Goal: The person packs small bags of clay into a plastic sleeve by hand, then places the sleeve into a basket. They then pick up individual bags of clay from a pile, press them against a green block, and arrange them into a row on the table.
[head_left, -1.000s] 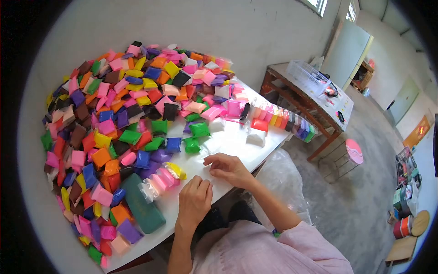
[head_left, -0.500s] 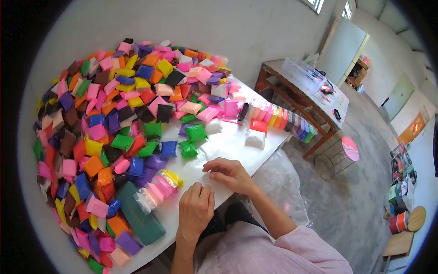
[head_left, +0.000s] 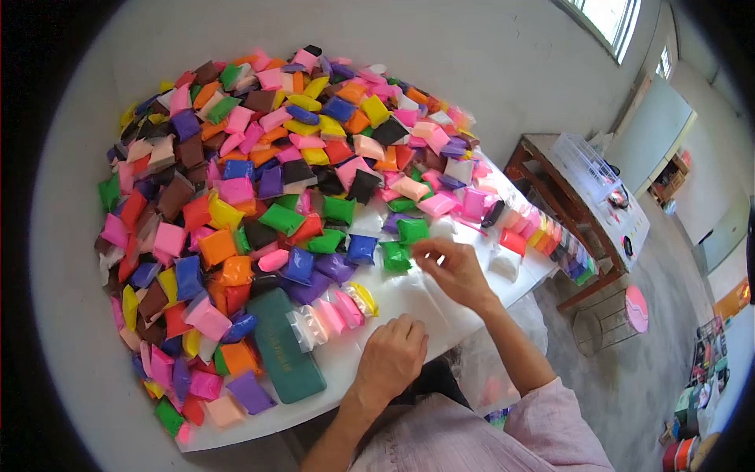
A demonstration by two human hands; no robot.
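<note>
My right hand [head_left: 458, 274] is over the white tabletop [head_left: 429, 303], thumb and fingers apart, fingertips right beside a plump green packet [head_left: 395, 256]. Another green packet [head_left: 413, 230] lies just behind it. Nearer to me, my left hand [head_left: 393, 354] rests low over the table with its fingers curled in; whatever they hold is hidden. To its left is a short row of packets, with a pink packet [head_left: 332, 315] in the middle and a yellow packet [head_left: 362, 299] at the end. That row leans against a dark green case [head_left: 285, 354].
A big heap of colourful packets [head_left: 236, 189] covers the table's left and back, up against the wall. A longer row of packets [head_left: 550, 236] lines the far right end. Beyond stand a wooden table [head_left: 543, 157] with a clear basket [head_left: 586, 165] and a pink-topped stool [head_left: 635, 308].
My right hand has lifted away from my left and moved out to the green packets. The left hand stays curled near the table's front. The whole view has shifted as my head turned.
</note>
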